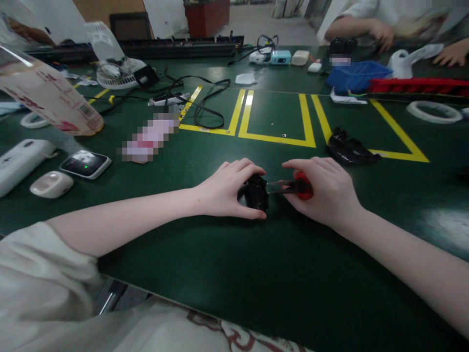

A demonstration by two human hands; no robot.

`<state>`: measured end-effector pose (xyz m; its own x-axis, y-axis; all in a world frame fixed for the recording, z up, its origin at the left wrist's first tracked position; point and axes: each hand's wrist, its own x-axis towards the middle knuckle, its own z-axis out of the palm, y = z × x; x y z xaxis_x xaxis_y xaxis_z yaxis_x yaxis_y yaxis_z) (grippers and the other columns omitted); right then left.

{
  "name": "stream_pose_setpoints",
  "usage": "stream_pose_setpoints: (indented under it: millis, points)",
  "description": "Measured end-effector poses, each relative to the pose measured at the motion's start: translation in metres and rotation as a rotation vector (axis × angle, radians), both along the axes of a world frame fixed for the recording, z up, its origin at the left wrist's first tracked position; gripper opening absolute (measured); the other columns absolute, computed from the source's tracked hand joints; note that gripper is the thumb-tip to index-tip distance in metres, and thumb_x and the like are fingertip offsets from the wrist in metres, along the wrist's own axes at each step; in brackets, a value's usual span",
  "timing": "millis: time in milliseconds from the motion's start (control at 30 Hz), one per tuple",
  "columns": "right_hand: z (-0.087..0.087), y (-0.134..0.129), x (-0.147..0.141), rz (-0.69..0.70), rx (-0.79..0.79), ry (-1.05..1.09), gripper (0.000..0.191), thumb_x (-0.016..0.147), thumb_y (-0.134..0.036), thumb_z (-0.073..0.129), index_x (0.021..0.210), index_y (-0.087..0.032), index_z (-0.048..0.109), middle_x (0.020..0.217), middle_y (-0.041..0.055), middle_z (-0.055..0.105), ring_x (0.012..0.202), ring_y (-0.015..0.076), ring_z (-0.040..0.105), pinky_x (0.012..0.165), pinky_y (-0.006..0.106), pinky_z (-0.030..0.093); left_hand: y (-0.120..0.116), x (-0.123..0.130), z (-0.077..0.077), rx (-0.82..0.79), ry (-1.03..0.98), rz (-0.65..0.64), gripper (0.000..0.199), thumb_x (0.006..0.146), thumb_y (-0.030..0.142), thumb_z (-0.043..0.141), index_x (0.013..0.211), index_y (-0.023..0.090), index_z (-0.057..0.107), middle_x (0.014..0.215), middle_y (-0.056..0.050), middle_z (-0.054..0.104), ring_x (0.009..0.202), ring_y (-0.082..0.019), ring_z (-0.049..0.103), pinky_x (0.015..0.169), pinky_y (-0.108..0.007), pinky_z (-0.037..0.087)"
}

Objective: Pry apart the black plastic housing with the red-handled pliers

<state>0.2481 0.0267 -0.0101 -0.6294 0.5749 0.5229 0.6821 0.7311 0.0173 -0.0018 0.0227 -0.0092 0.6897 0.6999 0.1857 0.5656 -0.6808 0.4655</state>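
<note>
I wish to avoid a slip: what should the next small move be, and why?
Probably turn the red-handled tool, seemingly a screwdriver, gently: its shaft points at the black part, which the left hand holds, while the right hand grips the handle.

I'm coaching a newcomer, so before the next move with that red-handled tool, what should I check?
1. Left hand gripping the black part: ok.
2. Right hand holding the red-handled tool: ok.
3. Tool's metal end pointed at the black part: ok.
4. Tip properly seated: cannot tell, contact too dark.
5. Left thumb out of the metal end's line: ok.
6. Bottle apart from both hands: ok.
</note>
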Motion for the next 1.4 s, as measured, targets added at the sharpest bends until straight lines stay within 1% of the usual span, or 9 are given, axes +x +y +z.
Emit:
stream_pose_setpoints:
  millis: [167, 400, 533, 700, 867, 1000, 1100, 1267, 1400]
  points:
    - [-0.002, 0.005, -0.002, -0.104, -0.048, -0.034, 0.043, 0.087, -0.037, 0.056, 0.12, -0.01, 0.059, 0.095, 0.0138, 0.071, 0.085, 0.0287, 0.066, 0.076, 0.042, 0.047, -0.002, 0.001, -0.003, 0.087, 0.083, 0.046, 0.078, 0.073, 0.073, 0.068, 0.126, 0.019, 0.052, 0.135, -0.014, 0.052, 0.123, -0.033, 0.048, 0.104, -0.048, 0.035]
    - [0.0, 0.022, 0.006, -0.366, -0.27, -0.037, 0.066, 0.086, -0.056, 0.056, 0.135, -0.012, 0.05, 0.097, 0.0146, 0.068, 0.085, 0.0319, 0.063, 0.071, 0.044, 0.047, -0.004, 0.001, -0.004, 0.157, 0.087, 0.074, 0.085, 0.067, 0.08, 0.068, 0.123, 0.017, 0.053, 0.135, -0.015, 0.053, 0.126, -0.034, 0.048, 0.108, -0.048, 0.029]
    - [0.001, 0.025, 0.013, -0.301, -0.246, 0.0, 0.054, 0.089, -0.055, 0.053, 0.122, -0.013, 0.058, 0.107, 0.016, 0.065, 0.097, 0.0316, 0.06, 0.075, 0.043, 0.049, -0.005, 0.001, -0.003, 0.19, 0.088, 0.076, 0.085, 0.067, 0.082, 0.066, 0.117, 0.015, 0.054, 0.137, -0.018, 0.052, 0.127, -0.035, 0.048, 0.108, -0.048, 0.029]
    - [0.002, 0.02, 0.02, -0.263, -0.173, -0.052, 0.043, 0.092, -0.053, 0.048, 0.113, -0.018, 0.062, 0.106, 0.0138, 0.065, 0.098, 0.0316, 0.059, 0.079, 0.046, 0.049, -0.005, 0.001, -0.002, 0.185, 0.088, 0.045, 0.073, 0.08, 0.071, 0.062, 0.124, 0.014, 0.051, 0.129, -0.015, 0.058, 0.12, -0.031, 0.053, 0.104, -0.045, 0.034]
    - [0.001, 0.016, 0.045, -0.335, -0.215, -0.077, 0.055, 0.087, -0.063, 0.051, 0.121, -0.021, 0.06, 0.113, 0.0164, 0.064, 0.105, 0.0363, 0.059, 0.082, 0.051, 0.05, -0.003, -0.004, -0.001, 0.183, 0.092, -0.033, 0.061, 0.088, 0.052, 0.063, 0.133, 0.013, 0.047, 0.123, -0.012, 0.06, 0.11, -0.026, 0.056, 0.092, -0.038, 0.042]
    - [-0.007, 0.011, 0.071, -0.361, -0.304, -0.139, 0.07, 0.087, -0.065, 0.05, 0.137, -0.017, 0.052, 0.13, 0.0208, 0.06, 0.119, 0.0388, 0.056, 0.095, 0.055, 0.046, 0.003, -0.007, 0.0, 0.133, 0.047, -0.085, 0.041, 0.09, 0.046, 0.062, 0.118, 0.017, 0.058, 0.114, -0.008, 0.061, 0.103, -0.022, 0.055, 0.087, -0.034, 0.044]
    - [-0.013, 0.006, 0.082, -0.424, -0.303, -0.1, 0.079, 0.083, -0.071, 0.051, 0.14, -0.015, 0.05, 0.135, 0.0207, 0.058, 0.122, 0.0382, 0.055, 0.098, 0.055, 0.046, 0.005, -0.006, 0.0, 0.112, 0.039, -0.086, 0.037, 0.09, 0.048, 0.062, 0.11, 0.018, 0.061, 0.109, -0.007, 0.061, 0.098, -0.021, 0.054, 0.084, -0.034, 0.043]
    - [-0.01, 0.0, 0.075, -0.43, -0.345, 0.109, 0.083, 0.075, -0.071, 0.062, 0.134, -0.014, 0.054, 0.13, 0.0184, 0.062, 0.116, 0.0345, 0.059, 0.097, 0.051, 0.05, 0.003, -0.004, 0.001, 0.113, 0.059, -0.073, 0.041, 0.09, 0.05, 0.062, 0.115, 0.017, 0.058, 0.115, -0.008, 0.06, 0.101, -0.023, 0.055, 0.086, -0.035, 0.044]
    - [-0.001, -0.006, 0.064, -0.374, -0.185, 0.224, 0.082, 0.073, -0.065, 0.069, 0.135, -0.014, 0.053, 0.13, 0.0173, 0.062, 0.117, 0.0354, 0.06, 0.097, 0.053, 0.051, 0.0, -0.004, 0.003, 0.115, 0.01, -0.091, 0.044, 0.09, 0.045, 0.064, 0.123, 0.017, 0.052, 0.127, -0.011, 0.056, 0.113, -0.024, 0.055, 0.094, -0.037, 0.045]
